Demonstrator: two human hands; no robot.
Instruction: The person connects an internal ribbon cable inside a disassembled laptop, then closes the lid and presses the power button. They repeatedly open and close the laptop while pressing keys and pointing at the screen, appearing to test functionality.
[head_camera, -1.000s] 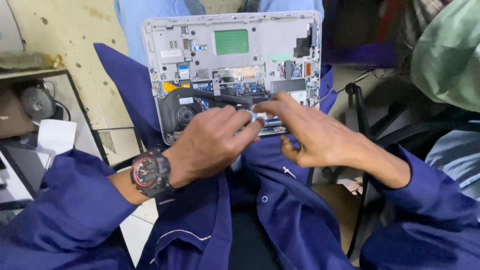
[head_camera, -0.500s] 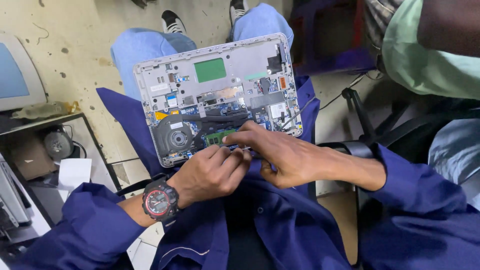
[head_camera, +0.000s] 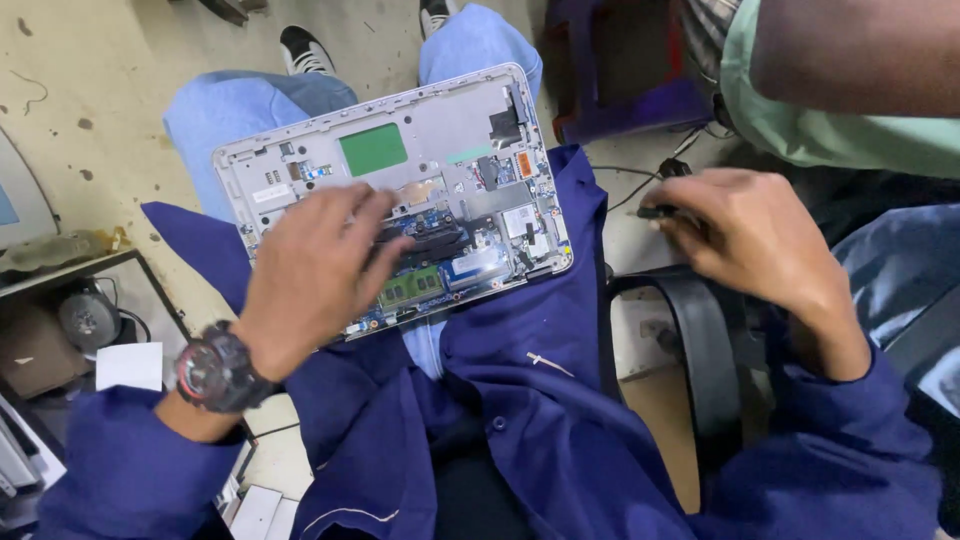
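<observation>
Half a sec ago both my hands were bunched together over the middle of the board; now they've split. My right hand (head_camera: 760, 240) has swung out to the right edge of the frame, off the machine altogether, fingers pinched shut on a small dark slim tool or part (head_camera: 655, 211). Too small and blurred to say which. My left hand (head_camera: 315, 270) stays on the opened silver laptop chassis (head_camera: 450, 120), palm down, fingers spread flat over the dark cooling fan area left of centre. Not gripping anything, just pressing to steady it. To me that reads as one small step at the board being finished and the right hand going off w/ the item, while the left keeps the unit from sliding off my lap.

The chassis sits centre-top of the frame, tilted, across my knees on the dark blue work coat (head_camera: 520, 420). Its inner shell is matte grey metal or plastic w/ rounded corners; a flat green rectangular patch (head_camera: 373, 149) sits upper left on it. A green memory stick (head_camera: 412, 284) lies just beside my left fingertips, next to a shiny silver label plate (head_camera: 478, 268). Small orange tab (head_camera: 523, 164) toward the upper right of the board. Chunky black-and-red wristwatch (head_camera: 215, 368) on my left wrist, lower left. Another person's pale green sleeve (head_camera: 830, 120) fills the top right corner.
</observation>
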